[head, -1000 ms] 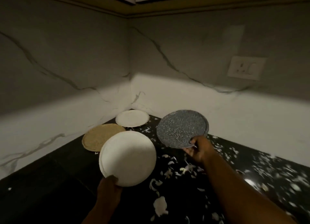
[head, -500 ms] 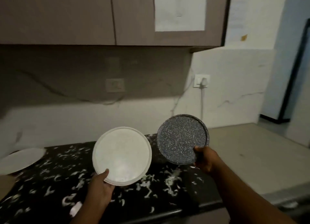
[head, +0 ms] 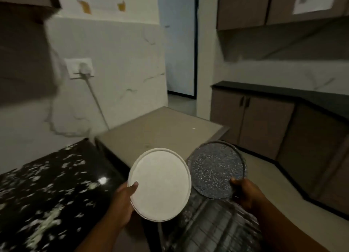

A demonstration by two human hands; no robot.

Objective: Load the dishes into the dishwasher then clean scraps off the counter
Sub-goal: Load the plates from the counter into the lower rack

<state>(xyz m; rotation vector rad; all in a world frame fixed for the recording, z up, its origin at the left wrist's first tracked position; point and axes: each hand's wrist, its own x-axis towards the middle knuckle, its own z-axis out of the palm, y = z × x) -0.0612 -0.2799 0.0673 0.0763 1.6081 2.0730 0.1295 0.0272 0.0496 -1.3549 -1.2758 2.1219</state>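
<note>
We are gripping the white plate [head: 160,184] by its lower-left rim with our left hand [head: 120,202], the speckled plate [head: 217,169] by its lower-right rim with our right hand [head: 245,193]. Dishwasher rack [head: 213,227] is sitting directly below both, bottom centre. Scraps [head: 47,176] are littering the tabletop [head: 62,199], lower left.

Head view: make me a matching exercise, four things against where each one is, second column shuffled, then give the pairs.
1. white plate
2. speckled grey plate
3. white scraps
4. wire rack

A. strewn on the black counter
B. low, under the plates
C. held by the left hand
D. held by the right hand

Pairs: 1-C, 2-D, 3-A, 4-B
</note>
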